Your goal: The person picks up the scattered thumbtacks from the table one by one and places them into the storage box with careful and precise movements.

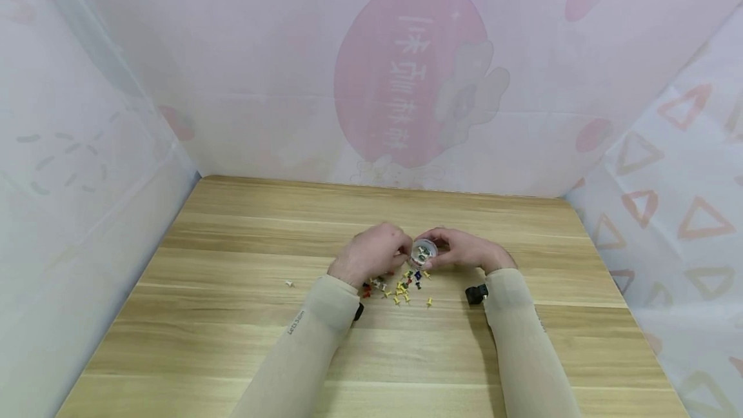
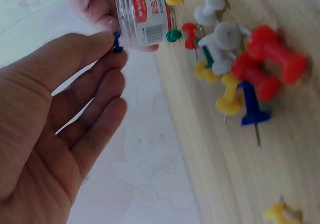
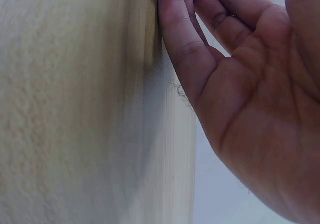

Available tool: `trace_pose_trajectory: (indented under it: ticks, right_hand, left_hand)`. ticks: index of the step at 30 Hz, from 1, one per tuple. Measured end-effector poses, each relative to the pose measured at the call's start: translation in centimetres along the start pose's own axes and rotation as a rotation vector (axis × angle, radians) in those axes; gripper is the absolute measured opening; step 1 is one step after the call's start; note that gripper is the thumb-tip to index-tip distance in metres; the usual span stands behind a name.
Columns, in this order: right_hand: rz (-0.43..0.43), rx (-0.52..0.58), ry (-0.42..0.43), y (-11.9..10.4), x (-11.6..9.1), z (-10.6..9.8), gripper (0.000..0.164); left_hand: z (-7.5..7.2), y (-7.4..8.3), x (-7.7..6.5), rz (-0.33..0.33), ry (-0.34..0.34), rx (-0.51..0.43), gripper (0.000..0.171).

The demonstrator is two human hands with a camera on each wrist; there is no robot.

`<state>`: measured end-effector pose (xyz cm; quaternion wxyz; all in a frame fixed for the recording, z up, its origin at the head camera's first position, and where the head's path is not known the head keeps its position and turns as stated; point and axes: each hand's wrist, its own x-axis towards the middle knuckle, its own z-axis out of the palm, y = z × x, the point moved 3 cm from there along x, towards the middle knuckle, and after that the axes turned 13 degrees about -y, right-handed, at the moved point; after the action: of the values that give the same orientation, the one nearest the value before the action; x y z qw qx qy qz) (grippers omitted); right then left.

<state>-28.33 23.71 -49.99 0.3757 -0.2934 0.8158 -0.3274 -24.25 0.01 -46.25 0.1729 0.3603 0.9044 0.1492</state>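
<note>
A small clear round jar [image 1: 424,251] with a printed label, some push pins inside, is gripped by my right hand [image 1: 467,249] on the wooden table. Its label [image 2: 151,12] faces the left wrist view. My left hand [image 1: 374,253] is at the jar's left side, pinching a blue push pin [image 2: 117,42] between thumb and forefinger close to the rim. In the right wrist view, the right hand's fingers [image 3: 185,39] reach up to the jar, of which only a sliver shows. Loose push pins [image 1: 402,288] in several colours lie just in front of the jar.
One white push pin [image 1: 289,283] lies apart on the left of the wooden table [image 1: 232,334]. A yellow pin [image 1: 429,302] sits at the near edge of the scatter. Printed cloth walls [image 1: 261,128] stand behind and at both sides of the table.
</note>
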Motion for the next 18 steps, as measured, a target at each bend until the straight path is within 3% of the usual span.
trace_pose_trajectory:
  ticks: [8,18]
  right_hand:
    - [0.027,0.009,0.003,0.1,-0.1,0.1,0.071]
    - [0.032,0.024,-0.001,0.2,-0.1,0.1,0.072]
  left_hand:
    - [0.5,1.4,0.8,-0.002,0.147,0.046,0.011]
    - [1.6,2.7,1.5,-0.059,0.196,0.145,0.008]
